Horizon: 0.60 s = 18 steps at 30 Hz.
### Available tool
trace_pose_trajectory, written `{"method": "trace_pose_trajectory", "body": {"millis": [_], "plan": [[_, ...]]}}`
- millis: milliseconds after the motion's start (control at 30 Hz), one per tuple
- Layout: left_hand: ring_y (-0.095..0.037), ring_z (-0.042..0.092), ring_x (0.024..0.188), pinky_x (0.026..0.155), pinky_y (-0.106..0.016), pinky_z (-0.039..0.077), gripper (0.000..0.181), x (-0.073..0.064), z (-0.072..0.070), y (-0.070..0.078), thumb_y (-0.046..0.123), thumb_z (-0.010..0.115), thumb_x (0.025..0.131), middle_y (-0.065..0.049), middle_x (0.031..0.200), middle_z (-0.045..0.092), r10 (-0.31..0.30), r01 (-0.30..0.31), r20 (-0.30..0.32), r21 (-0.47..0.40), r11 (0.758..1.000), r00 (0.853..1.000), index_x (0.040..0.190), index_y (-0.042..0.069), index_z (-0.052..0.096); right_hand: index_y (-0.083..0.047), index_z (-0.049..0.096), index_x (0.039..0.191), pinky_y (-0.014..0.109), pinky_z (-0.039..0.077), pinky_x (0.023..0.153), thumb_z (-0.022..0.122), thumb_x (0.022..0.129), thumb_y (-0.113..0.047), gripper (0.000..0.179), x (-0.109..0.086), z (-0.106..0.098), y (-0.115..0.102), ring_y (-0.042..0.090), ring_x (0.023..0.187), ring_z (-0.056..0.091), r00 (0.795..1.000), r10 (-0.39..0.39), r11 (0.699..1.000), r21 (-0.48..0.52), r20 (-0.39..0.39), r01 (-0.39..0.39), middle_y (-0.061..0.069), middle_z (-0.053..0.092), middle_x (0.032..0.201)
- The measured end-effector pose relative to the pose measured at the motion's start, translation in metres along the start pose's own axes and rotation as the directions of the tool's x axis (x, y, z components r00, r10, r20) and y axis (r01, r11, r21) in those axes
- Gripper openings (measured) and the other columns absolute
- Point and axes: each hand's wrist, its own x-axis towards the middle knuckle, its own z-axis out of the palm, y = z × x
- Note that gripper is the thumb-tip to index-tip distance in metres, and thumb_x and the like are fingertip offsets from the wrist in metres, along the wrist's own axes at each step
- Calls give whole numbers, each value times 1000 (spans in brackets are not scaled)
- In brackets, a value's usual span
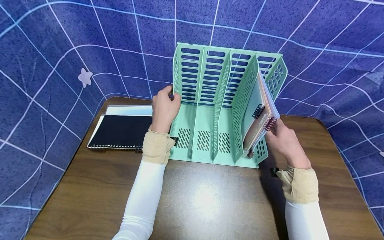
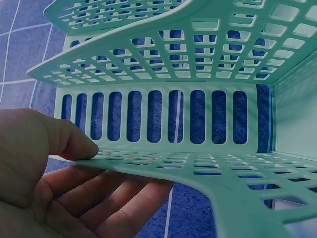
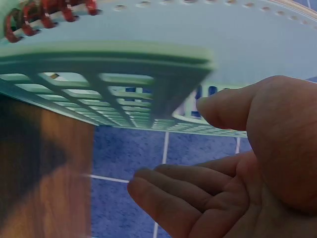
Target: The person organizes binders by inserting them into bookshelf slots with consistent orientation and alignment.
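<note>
I have the left hand pinching one end wall of a mint-green slotted plastic file rack, thumb inside, fingers outside. The right hand is at the opposite end wall, its fingers loose and apart from it. The rack stands on the dark-brown wood-grain table between both hands; pale-covered spiral-bound notebooks lean in the compartment beside the right hand, and a black-covered spiral notebook lies flat just left of the left hand. I take the step in hand to be steadying or adjusting the rack; the next move, I judge, calls for a right-hand hold to match the left, without knocking the notebooks. The right wrist view shows me the gap between right fingers and wall, hidden from the head view, which alone shows the black notebook plainly
</note>
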Motion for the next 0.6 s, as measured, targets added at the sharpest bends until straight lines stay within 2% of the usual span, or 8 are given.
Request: {"method": "trace_pose_trajectory", "body": {"millis": [200, 333, 467, 600], "plan": [[-24, 38, 44, 46, -35, 30, 21, -1, 0, 0, 18, 51, 100, -5, 61, 53, 1, -1, 1, -8, 1000, 1000, 103, 13, 71, 3, 42, 150, 69, 43, 99, 40, 108, -40, 60, 3, 9, 0, 60, 121, 56, 998, -40, 999, -10, 55, 40, 39, 58, 132], [-23, 39, 45, 47, -36, 31, 22, -1, 0, 0, 18, 51, 99, -4, 61, 53, -1, 1, -1, -10, 1000, 1000, 105, 13, 71, 5, 47, 146, 68, 45, 97, 40, 109, -37, 57, 5, 13, -1, 58, 119, 59, 996, -45, 999, -11, 80, 46, 38, 62, 127], [-24, 40, 46, 48, -37, 32, 21, 0, 0, 0, 18, 51, 99, -4, 62, 54, 4, -4, -5, -12, 1000, 1000, 104, 13, 71, 5, 54, 138, 64, 48, 88, 44, 107, -29, 47, 6, 17, -2, 47, 103, 64, 994, -80, 997, -11, 77, 81, 31, 67, 112], [-23, 37, 44, 47, -35, 30, 18, 0, 0, 0, 17, 51, 99, -4, 59, 49, 10, -10, -6, -6, 1000, 1000, 98, 14, 69, 6, 58, 132, 59, 47, 79, 48, 106, -23, 40, 6, 20, -2, 40, 90, 61, 991, -124, 992, -19, 57, 125, 25, 67, 100]]}}
